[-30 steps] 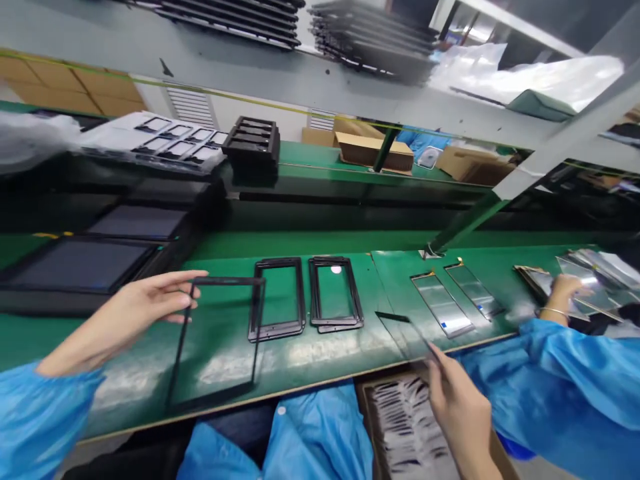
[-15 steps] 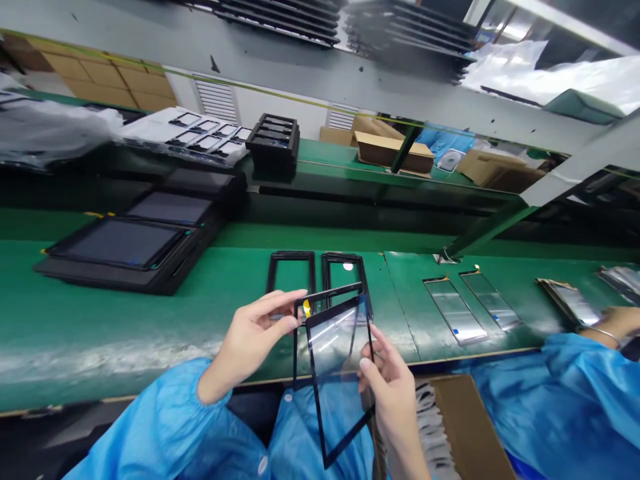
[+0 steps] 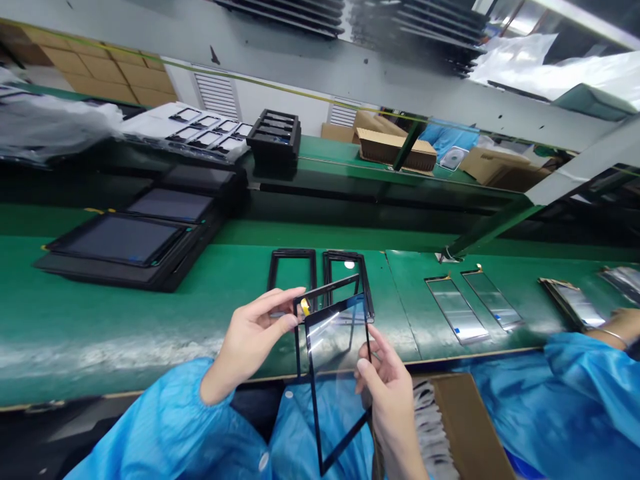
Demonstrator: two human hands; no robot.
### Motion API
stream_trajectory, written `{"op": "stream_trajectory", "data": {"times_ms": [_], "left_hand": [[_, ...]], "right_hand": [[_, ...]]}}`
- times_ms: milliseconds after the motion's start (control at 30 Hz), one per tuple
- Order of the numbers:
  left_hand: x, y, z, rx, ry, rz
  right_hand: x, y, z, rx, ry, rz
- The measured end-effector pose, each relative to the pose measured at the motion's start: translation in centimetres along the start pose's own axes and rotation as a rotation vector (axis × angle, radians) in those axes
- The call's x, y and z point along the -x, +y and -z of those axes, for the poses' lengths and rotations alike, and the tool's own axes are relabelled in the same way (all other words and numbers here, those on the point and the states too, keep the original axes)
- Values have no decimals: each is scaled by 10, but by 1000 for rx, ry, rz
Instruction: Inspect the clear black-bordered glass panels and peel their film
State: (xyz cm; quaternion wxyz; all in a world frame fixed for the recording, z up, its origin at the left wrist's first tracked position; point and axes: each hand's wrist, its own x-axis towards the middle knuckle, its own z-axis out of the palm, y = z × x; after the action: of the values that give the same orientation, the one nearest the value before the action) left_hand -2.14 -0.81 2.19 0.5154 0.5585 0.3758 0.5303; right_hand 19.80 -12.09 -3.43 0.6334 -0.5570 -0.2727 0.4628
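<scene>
Above the lap (image 3: 300,417), around the glass panel (image 3: 337,367): working with both hands, each in a pinch. With the right hand (image 3: 390,393), pinching the panel's right edge, thumb on the near face, fingers behind. With the left hand (image 3: 257,337), pinching the upper left corner of a thin black frame (image 3: 327,289), just beyond the panel and offset upward and left. Overlapping in view, panel nearer the body; contact or gap between the two: cannot tell. Long axes roughly aligned, both running away from the body, panel tilted, near end low over the lap. Left hand just beside the panel's upper left corner; right hand nearer overall, being already on it. At that corner also, a yellow tab (image 3: 305,307); attachment to panel or frame: not clear.

Beyond the panel, on the green bench (image 3: 240,267): two stacks of frames, a left stack (image 3: 294,253) and a right stack (image 3: 344,256), partly hidden. Low right of the panel, near: a cardboard box (image 3: 467,417) with grey strips (image 3: 434,427). Farther right: two narrow screens, then a co-worker's hand (image 3: 624,327). Well left of the panel: dark screens (image 3: 123,240), stacked. Far behind it, on the shelf: black trays (image 3: 274,137) and an open carton (image 3: 397,150).
</scene>
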Motion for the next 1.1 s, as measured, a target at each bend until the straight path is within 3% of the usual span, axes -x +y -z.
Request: {"op": "stream_trajectory", "data": {"times_ms": [233, 533, 833, 1100], "left_hand": [[0, -3, 3, -8, -32, -40], [5, -5, 4, -11, -68, 29], [6, -10, -5, 242, -107, 268], [8, -16, -4, 279, -92, 414]], "right_hand": [[1, -3, -2, -7, 7, -22], [1, -3, -2, -11, 7, -24], [6, 5, -6, 67, 59, 23], [6, 1, -7, 125, 54, 20]]}}
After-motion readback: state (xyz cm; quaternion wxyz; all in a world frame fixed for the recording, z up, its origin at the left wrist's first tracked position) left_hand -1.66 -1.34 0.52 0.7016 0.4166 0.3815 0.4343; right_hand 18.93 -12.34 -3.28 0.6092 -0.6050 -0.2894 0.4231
